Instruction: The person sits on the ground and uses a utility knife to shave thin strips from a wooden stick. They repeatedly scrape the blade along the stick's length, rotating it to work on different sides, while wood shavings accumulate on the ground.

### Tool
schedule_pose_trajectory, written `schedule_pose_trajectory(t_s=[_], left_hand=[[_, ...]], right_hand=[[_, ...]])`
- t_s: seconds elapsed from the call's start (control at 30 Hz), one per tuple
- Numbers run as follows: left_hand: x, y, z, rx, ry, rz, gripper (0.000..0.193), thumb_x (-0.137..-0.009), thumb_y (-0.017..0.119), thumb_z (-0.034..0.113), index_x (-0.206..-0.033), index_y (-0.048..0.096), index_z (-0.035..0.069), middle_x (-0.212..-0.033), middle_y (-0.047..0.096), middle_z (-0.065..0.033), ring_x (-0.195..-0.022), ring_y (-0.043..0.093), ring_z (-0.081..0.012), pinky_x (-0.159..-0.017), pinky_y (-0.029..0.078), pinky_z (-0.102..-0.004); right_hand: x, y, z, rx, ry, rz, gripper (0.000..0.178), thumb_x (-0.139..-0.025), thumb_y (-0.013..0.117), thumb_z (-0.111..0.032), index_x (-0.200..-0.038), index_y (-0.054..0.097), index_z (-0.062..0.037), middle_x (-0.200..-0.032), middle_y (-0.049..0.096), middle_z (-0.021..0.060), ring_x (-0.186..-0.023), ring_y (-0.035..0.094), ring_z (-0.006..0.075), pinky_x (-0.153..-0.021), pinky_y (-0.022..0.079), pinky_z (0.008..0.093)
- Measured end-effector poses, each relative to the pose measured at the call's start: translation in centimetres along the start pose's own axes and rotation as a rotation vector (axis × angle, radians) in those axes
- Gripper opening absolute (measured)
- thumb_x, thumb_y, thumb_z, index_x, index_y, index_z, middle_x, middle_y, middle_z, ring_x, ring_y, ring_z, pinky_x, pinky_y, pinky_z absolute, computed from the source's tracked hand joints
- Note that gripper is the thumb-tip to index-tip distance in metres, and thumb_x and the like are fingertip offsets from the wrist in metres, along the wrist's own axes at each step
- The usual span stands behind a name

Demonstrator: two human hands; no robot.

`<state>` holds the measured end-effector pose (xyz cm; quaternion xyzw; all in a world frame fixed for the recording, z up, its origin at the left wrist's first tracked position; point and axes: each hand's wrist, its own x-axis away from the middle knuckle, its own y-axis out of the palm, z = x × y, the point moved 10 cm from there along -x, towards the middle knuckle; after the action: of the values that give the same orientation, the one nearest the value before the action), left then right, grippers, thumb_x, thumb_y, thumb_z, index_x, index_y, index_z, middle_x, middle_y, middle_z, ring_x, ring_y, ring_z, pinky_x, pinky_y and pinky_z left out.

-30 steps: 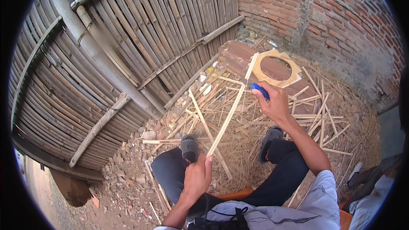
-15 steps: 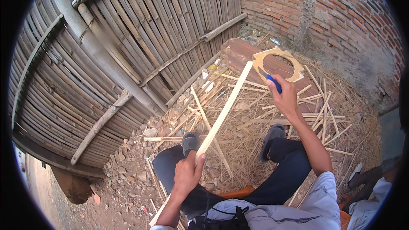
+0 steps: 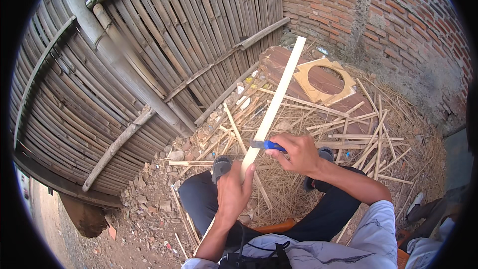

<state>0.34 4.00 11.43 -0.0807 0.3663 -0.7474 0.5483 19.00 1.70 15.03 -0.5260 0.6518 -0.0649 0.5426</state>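
My left hand [image 3: 233, 192] is closed around the lower part of a long, flat, pale strip of wood or bamboo [image 3: 281, 89], which slants up and away to the right. In my right hand [image 3: 298, 153] is a utility knife [image 3: 269, 145] with a blue handle. Its blade lies across the strip a little above my left hand, apparently touching it. The lower end of the strip runs back along my left forearm.
A board with a round hole [image 3: 301, 80] rests on a brown wooden panel [image 3: 275, 65]. Several cut strips [image 3: 381, 134] litter straw and rubble ahead. A bamboo fence [image 3: 189, 35] stands left, a brick wall [image 3: 398, 25] right. Another person's leg [image 3: 428, 204] shows at the right edge.
My right hand has brought the knife from beside the holed board down and left onto the strip. The strip's far end has shifted farther away, and my left hand is slightly higher.
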Motion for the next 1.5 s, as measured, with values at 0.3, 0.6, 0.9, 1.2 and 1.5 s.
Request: schedule_pose_trajectory(t_s=[0.3, 0.6, 0.9, 1.2, 1.5], left_hand=[[0.3, 0.6, -0.7, 0.047, -0.064, -0.036, 0.025, -0.110, 0.067, 0.021, -0.108, 0.066, -0.003, -0.071, 0.068, -0.0273, -0.067, 0.071, -0.0486, -0.058, 0.051, -0.0526], [0.8, 0.1, -0.4, 0.077, -0.054, -0.042, 0.026, -0.111, 0.066, 0.022, -0.104, 0.067, -0.003, -0.065, 0.064, -0.0250, -0.059, 0.066, -0.0458, -0.054, 0.047, -0.0503], [4.5, -0.2, -2.5, 0.145, -0.154, -0.184, 0.034, -0.113, 0.064, 0.026, -0.093, 0.061, -0.001, -0.062, 0.056, -0.0171, -0.050, 0.054, -0.0299, -0.052, 0.041, -0.0427], [6.6, -1.5, -3.6, 0.137, -0.158, -0.254, 0.032, -0.112, 0.065, 0.024, -0.094, 0.062, -0.002, -0.062, 0.054, -0.0166, -0.050, 0.052, -0.0296, -0.054, 0.040, -0.0429], [6.6, -1.1, -6.0, 0.256, -0.266, -0.318, 0.041, -0.116, 0.057, 0.031, -0.089, 0.060, 0.000, -0.064, 0.051, -0.0060, -0.060, 0.045, -0.0134, -0.057, 0.038, -0.0366]], right_hand=[[0.0, -0.1, 0.3, 0.009, 0.027, -0.016, 0.023, -0.097, 0.082, -0.026, -0.105, 0.077, -0.0048, -0.088, 0.078, 0.0102, -0.065, 0.074, 0.0268, -0.053, 0.054, 0.0378], [-0.3, -1.0, 0.4, 0.041, 0.020, 0.005, 0.023, -0.098, 0.081, -0.027, -0.105, 0.077, -0.0057, -0.088, 0.078, 0.0103, -0.066, 0.075, 0.0267, -0.057, 0.056, 0.0388], [-0.7, -7.6, 6.9, 0.189, 0.247, 0.243, 0.030, -0.106, 0.072, -0.032, -0.111, 0.075, -0.0030, -0.089, 0.080, 0.0154, -0.071, 0.078, 0.0323, -0.063, 0.058, 0.0409], [-0.7, -11.2, 11.4, 0.216, 0.397, 0.319, 0.031, -0.107, 0.071, -0.033, -0.111, 0.075, -0.0029, -0.084, 0.078, 0.0175, -0.070, 0.075, 0.0344, -0.064, 0.055, 0.0410], [0.3, -12.0, 12.8, 0.127, 0.433, 0.411, 0.034, -0.110, 0.067, -0.035, -0.110, 0.075, -0.0020, -0.067, 0.064, 0.0089, -0.057, 0.057, 0.0212, -0.056, 0.041, 0.0385]])
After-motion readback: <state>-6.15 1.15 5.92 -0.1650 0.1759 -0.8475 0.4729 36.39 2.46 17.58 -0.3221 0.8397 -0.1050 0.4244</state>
